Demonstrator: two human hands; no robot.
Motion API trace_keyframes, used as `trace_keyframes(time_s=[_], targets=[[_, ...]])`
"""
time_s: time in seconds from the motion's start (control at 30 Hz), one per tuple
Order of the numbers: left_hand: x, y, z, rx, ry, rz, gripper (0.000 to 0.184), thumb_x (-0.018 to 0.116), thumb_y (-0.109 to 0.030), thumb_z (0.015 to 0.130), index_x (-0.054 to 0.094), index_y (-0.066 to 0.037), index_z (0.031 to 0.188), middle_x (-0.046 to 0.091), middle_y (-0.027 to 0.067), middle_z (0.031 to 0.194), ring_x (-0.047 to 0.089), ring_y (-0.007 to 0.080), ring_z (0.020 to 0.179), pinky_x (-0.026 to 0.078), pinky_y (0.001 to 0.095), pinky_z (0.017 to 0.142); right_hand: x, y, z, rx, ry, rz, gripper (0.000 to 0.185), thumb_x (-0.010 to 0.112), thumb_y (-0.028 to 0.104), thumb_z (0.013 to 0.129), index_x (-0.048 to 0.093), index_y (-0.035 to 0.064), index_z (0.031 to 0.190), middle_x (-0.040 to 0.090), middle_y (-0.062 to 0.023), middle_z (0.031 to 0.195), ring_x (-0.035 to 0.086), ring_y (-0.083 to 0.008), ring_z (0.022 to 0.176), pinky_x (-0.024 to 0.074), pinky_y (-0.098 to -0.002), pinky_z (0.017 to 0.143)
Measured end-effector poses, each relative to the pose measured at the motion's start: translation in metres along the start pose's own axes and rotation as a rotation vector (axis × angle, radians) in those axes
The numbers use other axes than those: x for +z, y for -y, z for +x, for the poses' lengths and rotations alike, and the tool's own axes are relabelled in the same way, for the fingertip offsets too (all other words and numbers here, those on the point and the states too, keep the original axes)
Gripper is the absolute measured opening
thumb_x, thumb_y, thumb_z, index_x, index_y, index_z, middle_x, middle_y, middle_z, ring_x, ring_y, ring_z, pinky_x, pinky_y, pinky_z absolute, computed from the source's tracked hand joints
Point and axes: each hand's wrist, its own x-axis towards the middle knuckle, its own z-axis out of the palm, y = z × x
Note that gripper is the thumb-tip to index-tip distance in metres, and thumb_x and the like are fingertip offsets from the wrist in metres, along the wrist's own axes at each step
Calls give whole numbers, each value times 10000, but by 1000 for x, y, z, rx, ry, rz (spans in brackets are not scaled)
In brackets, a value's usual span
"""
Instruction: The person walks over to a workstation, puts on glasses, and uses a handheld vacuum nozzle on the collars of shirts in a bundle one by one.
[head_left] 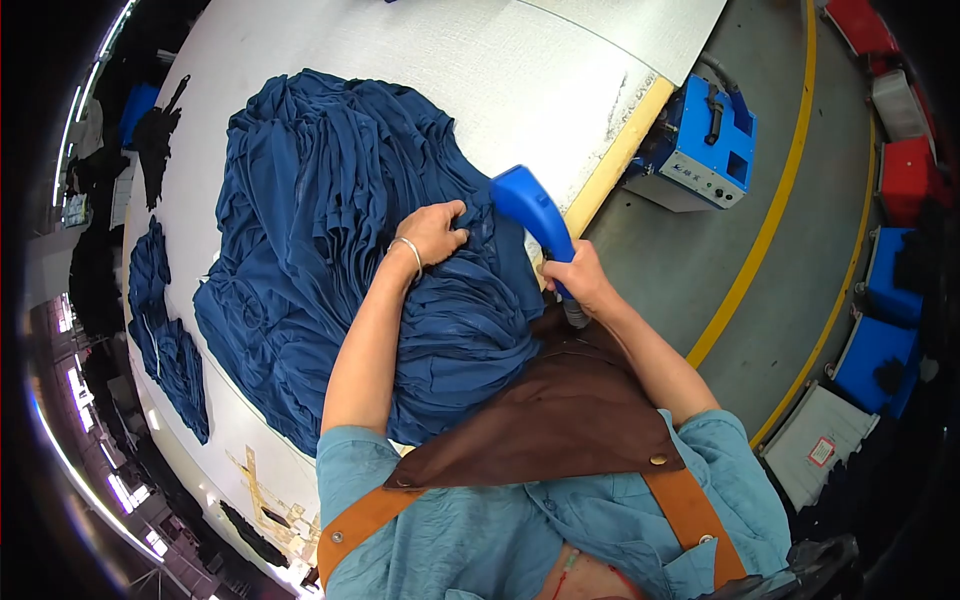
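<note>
A large heap of dark blue garments (300, 190) lies bunched in folds on the white table. My left hand (433, 232), with a bracelet at the wrist, rests on the heap. Its fingers are curled into the cloth, and their tips are partly hidden. My right hand (583, 278) is wrapped round the handle of a blue gun-shaped tool (532, 208). The tool's wide head points up and left, over the right edge of the heap. A grey fitting shows below my right hand; whatever it joins is hidden by the brown apron (540, 420).
The white table (520, 80) ends in a yellowish edge on the right. Beyond it a blue machine (710, 140) with a hose stands on the grey floor. More dark blue cloth (165, 330) lies at the left. Blue and red bins (885, 365) line the far right.
</note>
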Motion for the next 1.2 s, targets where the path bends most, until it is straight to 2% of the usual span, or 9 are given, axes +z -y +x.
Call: trace_keyframes(time_s=[0.2,0.33,0.5,0.7,0.87,1.03,1.2], targets=[[6,11,-6,73,-23,-154,97,628,-98,820,531,-99,816,561,31,695,537,220,633,446,343,657,-8,1,5,157,190,-131,56,627,12,730,580,16,759,566,-76,613,526,-129,497,435,-224,507],[8,15,-11,139,-55,-240,89,607,-52,810,531,-98,818,532,20,664,507,197,611,429,320,637,-1,0,1,82,129,12,65,640,20,725,580,21,750,563,-70,612,525,-129,496,436,-219,517],[9,22,-13,166,-58,-333,79,593,-33,806,553,-93,839,531,14,659,495,183,601,428,314,638,4,10,-6,107,111,25,80,650,22,719,578,22,755,562,-62,613,527,-124,502,438,-220,525],[8,16,-11,133,-74,-336,76,583,-30,805,578,-87,856,532,8,659,485,174,594,420,300,633,-2,-8,1,94,226,-160,82,639,28,740,570,18,785,543,-43,576,496,-104,459,418,-218,454],[10,13,-12,160,-110,-368,98,581,-19,798,591,-80,874,532,6,658,476,173,586,414,286,630,2,-3,-8,21,65,-35,71,633,34,740,569,20,767,539,-42,567,497,-111,463,422,-224,455],[10,15,-17,132,-118,-461,55,604,-22,785,585,-67,812,531,10,664,465,171,586,410,277,633,4,-11,-1,47,133,-138,77,638,47,732,564,30,747,545,-44,571,496,-119,464,424,-230,462],[2,2,-18,117,-203,-301,112,627,-23,767,543,-36,693,515,20,639,438,161,564,405,274,612,4,4,-1,66,79,-174,80,633,54,726,556,31,718,544,-52,573,502,-131,479,426,-239,477]])
